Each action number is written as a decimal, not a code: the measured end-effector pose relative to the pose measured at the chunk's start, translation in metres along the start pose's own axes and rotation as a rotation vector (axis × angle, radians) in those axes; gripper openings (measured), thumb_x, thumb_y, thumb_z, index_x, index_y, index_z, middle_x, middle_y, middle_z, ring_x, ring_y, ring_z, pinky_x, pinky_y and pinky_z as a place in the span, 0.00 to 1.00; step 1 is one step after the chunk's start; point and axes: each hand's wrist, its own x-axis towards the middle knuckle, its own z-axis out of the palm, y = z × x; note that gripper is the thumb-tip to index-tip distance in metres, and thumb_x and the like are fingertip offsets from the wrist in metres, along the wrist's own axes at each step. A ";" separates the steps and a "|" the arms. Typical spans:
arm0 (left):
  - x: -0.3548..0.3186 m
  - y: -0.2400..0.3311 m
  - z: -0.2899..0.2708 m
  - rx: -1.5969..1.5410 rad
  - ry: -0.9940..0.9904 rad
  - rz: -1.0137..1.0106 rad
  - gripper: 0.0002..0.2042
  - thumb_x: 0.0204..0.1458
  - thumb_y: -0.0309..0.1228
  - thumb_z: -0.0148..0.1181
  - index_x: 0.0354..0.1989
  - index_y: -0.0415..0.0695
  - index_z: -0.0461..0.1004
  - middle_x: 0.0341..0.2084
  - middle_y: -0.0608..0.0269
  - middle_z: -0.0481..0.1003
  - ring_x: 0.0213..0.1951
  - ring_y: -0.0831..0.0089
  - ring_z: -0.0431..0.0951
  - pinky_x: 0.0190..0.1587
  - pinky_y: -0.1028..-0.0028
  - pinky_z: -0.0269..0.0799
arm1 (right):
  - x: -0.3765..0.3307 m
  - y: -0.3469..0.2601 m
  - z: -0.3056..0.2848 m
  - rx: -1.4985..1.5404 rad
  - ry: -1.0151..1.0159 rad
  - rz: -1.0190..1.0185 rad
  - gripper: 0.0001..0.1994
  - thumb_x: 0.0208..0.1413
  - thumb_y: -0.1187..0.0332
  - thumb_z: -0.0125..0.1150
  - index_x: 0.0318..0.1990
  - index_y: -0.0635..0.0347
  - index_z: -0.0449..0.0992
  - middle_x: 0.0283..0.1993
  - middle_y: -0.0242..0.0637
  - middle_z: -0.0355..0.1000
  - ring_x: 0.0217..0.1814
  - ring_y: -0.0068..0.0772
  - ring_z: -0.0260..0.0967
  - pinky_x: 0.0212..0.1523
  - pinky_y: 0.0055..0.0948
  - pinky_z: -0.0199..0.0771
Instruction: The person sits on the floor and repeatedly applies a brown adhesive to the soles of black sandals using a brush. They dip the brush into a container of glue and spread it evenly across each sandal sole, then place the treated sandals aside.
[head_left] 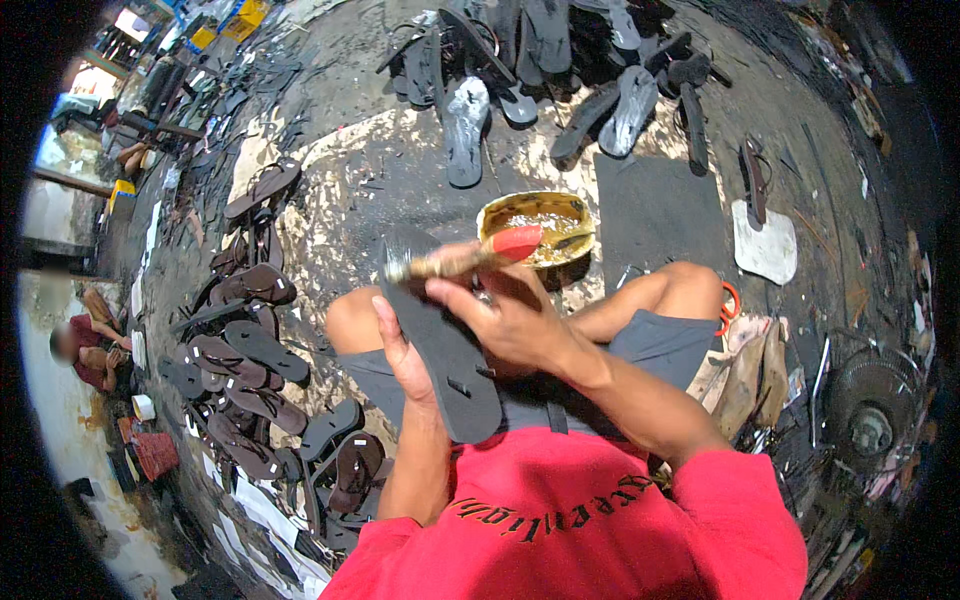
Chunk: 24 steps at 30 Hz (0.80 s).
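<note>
A dark flip-flop sole point(448, 365) lies tilted across my lap, with small dark strap ends showing near its heel end. My left hand point(402, 352) grips it from the left edge and beneath. Closed around a red-handled brush point(515, 243), my right hand point(510, 315) is over the sole; the bristles touch its far end, where the surface looks wet. Motion blurs the brush and fingers a little. Just beyond my hands stands a pot point(483, 212) of amber, glue-like liquid, with what looks like a stick resting in it.
Several soles, some smeared white point(466, 125), lie at the far side. Finished-looking sandals point(255, 345) are heaped at left. A black sheet point(663, 215), white sole-like piece point(766, 245), orange-handled scissors point(730, 305), foot-shaped forms point(765, 375) and fan point(865, 420) are at right. Another person point(95, 345) sits far left.
</note>
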 end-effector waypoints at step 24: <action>0.043 0.005 -0.003 -0.017 0.426 -0.027 0.35 0.63 0.64 0.47 0.62 0.43 0.71 0.50 0.53 0.79 0.39 0.59 0.83 0.41 0.59 0.83 | -0.028 0.011 0.004 0.014 0.212 0.015 0.12 0.60 0.73 0.65 0.51 0.61 0.81 0.50 0.43 0.80 0.52 0.39 0.79 0.55 0.34 0.75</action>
